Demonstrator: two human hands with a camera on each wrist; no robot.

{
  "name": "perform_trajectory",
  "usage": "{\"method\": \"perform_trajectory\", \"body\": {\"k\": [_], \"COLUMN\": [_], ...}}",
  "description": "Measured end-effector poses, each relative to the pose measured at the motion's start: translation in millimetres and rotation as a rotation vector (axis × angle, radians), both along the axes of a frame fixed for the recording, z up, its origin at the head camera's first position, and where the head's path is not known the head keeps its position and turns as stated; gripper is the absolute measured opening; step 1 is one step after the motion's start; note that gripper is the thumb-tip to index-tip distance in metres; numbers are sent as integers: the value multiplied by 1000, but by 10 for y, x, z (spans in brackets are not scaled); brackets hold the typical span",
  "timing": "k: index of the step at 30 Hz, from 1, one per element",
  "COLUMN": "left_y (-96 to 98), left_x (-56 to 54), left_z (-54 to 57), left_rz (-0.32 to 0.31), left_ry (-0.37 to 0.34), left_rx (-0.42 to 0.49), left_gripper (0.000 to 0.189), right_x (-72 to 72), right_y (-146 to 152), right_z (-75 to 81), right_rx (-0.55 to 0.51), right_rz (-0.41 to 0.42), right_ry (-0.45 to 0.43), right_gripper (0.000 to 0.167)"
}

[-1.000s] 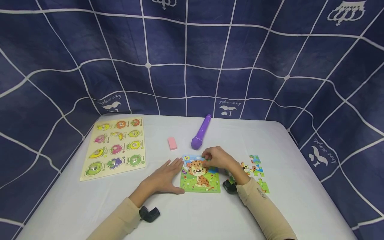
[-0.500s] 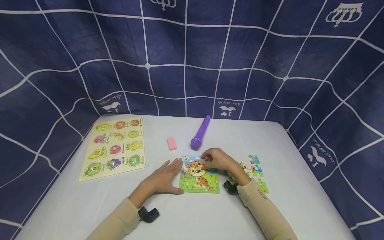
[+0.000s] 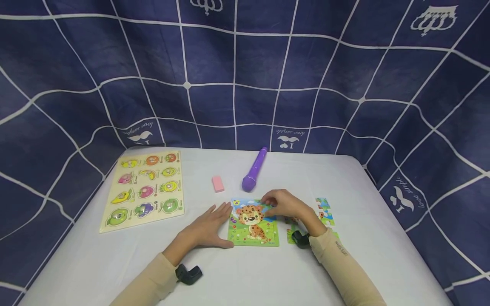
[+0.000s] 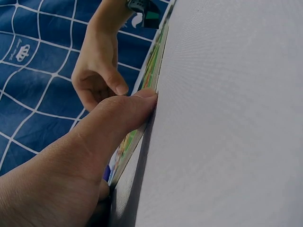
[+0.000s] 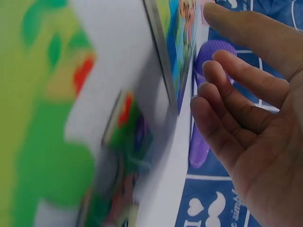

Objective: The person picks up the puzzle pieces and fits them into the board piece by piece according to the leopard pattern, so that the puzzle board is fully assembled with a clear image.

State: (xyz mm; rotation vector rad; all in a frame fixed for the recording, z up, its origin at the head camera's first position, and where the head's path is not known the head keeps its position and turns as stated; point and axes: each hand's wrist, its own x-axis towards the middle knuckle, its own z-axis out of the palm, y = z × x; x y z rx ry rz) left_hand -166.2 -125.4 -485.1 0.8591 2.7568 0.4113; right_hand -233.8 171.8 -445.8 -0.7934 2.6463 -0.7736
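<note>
A square jigsaw puzzle [image 3: 245, 241] with a spotted cub on green grass lies in front of me. My left hand [image 3: 208, 227] rests along its left side, fingers stretched out, thumb at the lower left corner. In the left wrist view the left thumb [image 4: 128, 111] touches the puzzle's edge. My right hand [image 3: 286, 204] is over the puzzle's upper right corner, fingers loosely bent. Nothing shows between those fingers in the right wrist view, where the hand [image 5: 251, 113] hangs beside the puzzle edge [image 5: 163, 56]. Loose puzzle pieces [image 3: 326, 217] lie to the right, partly hidden under the right forearm.
A purple toy microphone [image 3: 254, 172] lies behind the puzzle, with a small pink block [image 3: 217, 184] to its left. A wooden fruit peg board [image 3: 157, 214] is at the far left. A blue checked cloth [image 3: 214, 102] hangs behind the white table.
My right hand has drawn slightly right, away from the cub's head, uncovering more of the puzzle's upper right. My left hand stays against the puzzle. The head view has shifted a little.
</note>
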Motion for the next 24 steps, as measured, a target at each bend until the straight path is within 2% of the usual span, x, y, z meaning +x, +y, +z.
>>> {"method": "perform_trajectory", "body": {"k": [14, 24], "left_y": [-4, -5], "left_x": [2, 14], "left_z": [-2, 2], "left_rz": [-1, -1], "left_ry": [4, 6], "left_rx": [1, 10], "left_gripper": [116, 115], "right_x": [39, 39], "right_y": [484, 892], "right_z": [67, 92], "right_rx": [29, 11], "right_rz": [-50, -174], "right_ry": [21, -52], "right_gripper": [47, 51]}}
